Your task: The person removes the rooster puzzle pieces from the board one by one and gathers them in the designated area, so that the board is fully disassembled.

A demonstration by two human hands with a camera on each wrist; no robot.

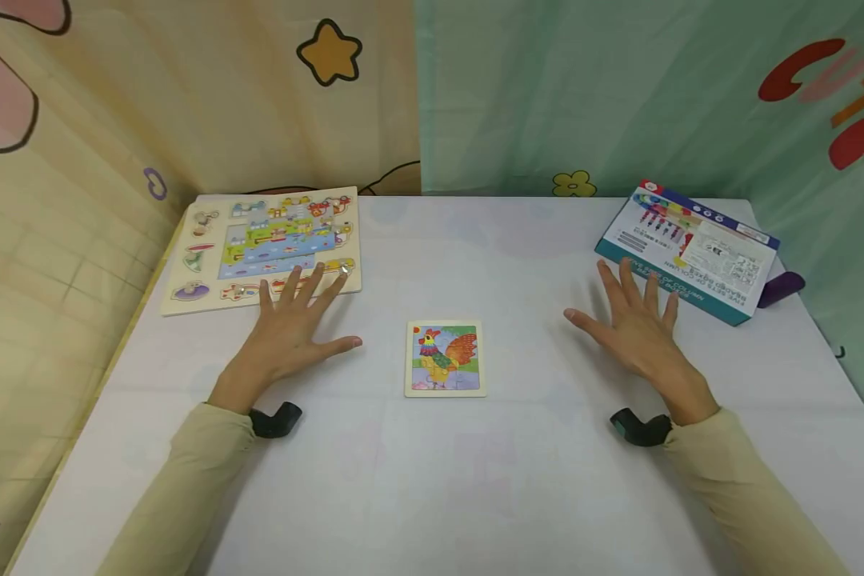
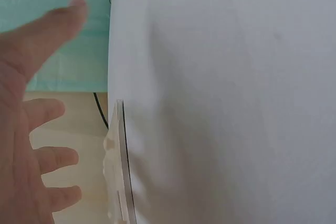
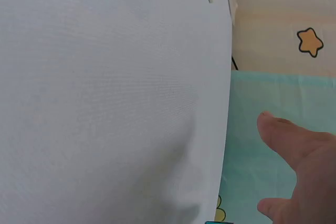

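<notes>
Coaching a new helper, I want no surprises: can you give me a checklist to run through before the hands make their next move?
1. Left hand free: ok, fingers spread, holding nothing.
2. Right hand free: ok, likewise spread, holding nothing.
3. Rooster puzzle face up and uncovered: ok, its picture shows fully.
4. A hand on the rooster puzzle: not ok, both hands are apart from it.
5. Larger puzzle boards apart from the rooster puzzle: ok, with a gap between.
6. Box lying flat: cannot tell, a purple object pokes out beside it.
</notes>
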